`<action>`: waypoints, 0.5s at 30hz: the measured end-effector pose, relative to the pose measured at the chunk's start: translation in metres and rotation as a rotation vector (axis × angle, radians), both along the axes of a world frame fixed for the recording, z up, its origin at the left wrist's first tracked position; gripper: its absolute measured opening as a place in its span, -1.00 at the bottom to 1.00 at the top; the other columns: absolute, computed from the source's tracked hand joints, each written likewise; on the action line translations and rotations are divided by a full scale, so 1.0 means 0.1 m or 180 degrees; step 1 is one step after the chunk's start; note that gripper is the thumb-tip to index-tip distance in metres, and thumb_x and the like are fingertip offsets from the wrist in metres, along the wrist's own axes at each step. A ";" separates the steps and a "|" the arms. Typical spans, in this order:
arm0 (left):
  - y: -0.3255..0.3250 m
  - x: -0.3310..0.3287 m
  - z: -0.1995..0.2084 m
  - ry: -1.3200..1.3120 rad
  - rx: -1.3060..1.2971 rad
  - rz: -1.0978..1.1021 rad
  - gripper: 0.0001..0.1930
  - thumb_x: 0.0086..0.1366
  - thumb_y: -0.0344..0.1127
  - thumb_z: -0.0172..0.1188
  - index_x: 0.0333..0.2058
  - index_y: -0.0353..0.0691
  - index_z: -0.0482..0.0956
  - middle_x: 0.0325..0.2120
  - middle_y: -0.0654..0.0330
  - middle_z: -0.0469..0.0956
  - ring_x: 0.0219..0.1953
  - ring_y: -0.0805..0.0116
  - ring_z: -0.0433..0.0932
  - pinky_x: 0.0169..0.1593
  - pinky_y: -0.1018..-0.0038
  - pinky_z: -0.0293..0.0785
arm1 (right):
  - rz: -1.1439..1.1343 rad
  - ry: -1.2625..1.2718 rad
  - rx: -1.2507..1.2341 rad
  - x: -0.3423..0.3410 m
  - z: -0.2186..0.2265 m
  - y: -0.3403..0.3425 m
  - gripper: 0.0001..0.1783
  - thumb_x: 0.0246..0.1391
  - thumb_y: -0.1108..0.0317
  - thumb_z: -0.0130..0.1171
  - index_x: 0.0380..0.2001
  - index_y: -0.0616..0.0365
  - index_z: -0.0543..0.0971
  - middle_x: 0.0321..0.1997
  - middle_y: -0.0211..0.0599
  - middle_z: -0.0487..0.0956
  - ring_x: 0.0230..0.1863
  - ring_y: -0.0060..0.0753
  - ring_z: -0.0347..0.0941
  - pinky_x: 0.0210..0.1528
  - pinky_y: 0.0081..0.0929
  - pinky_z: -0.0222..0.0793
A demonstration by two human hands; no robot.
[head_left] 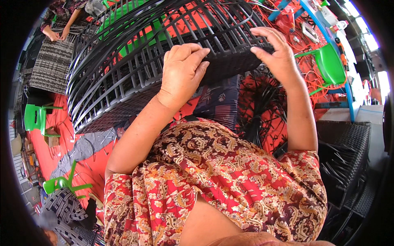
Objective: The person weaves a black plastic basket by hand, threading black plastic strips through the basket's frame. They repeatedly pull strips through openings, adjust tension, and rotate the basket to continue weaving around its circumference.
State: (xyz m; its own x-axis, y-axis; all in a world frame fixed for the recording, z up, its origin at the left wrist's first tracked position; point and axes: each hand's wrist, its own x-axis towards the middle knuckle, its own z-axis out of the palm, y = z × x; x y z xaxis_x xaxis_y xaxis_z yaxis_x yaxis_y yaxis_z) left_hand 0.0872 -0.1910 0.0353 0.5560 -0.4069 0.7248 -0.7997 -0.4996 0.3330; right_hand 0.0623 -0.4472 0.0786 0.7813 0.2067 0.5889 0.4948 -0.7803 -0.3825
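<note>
A large half-woven black wicker basket [135,84] lies across my front, made of flat plastic strips. Its lower band is tightly woven, and long loose strips [88,67] stick out beyond it. At its near woven edge my left hand [182,69] is closed, thumb and fingers curled in a pinch. Whatever lies between those fingertips is too dark and small to make out. Farther right, my right hand [277,55] is open beside the basket's right end, with thumb and forefinger apart. Dark patterned cloth [219,98] covers my lap below the basket.
Bundled black strips [254,123] lie on the red floor covering [61,110]. Green chairs [330,63] stand at right and left. A blue metal frame [349,96] rises at right beside a black woven piece [344,151]. Another person's hands [59,35] work at a woven panel [53,65], far left.
</note>
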 end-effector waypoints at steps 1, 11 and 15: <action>-0.05 0.00 0.03 -0.0030 0.0055 -0.0005 -0.74 -0.03 -0.40 0.30 -0.28 -0.17 0.60 -0.31 0.26 0.51 -0.22 0.21 0.45 -0.12 0.34 0.35 | 0.0056 0.0070 -0.0072 -0.01 0.04 -0.07 -0.53 -0.21 0.51 0.28 -0.10 0.06 0.52 -0.08 -0.32 0.52 0.04 -0.26 0.39 0.13 -0.38 0.24; -0.30 0.20 -0.11 0.0083 0.0265 -0.0156 -0.80 -0.04 -0.39 0.28 -0.35 -0.15 0.61 -0.41 0.25 0.50 -0.26 0.20 0.44 -0.12 0.35 0.36 | 0.0429 0.0462 -0.1008 0.22 -0.14 -0.10 -0.63 -0.16 0.40 0.27 -0.17 0.01 0.54 -0.07 -0.36 0.46 0.06 -0.22 0.33 0.16 -0.29 0.17; -0.27 0.20 -0.11 0.0086 0.0103 -0.0209 -0.80 -0.07 -0.45 0.29 -0.38 -0.16 0.61 -0.44 0.26 0.51 -0.29 0.21 0.45 -0.16 0.37 0.38 | 0.0512 0.0561 -0.0895 0.24 -0.09 -0.02 -0.68 -0.16 0.43 0.26 -0.23 0.07 0.55 -0.14 -0.34 0.44 -0.02 -0.20 0.36 0.07 -0.30 0.24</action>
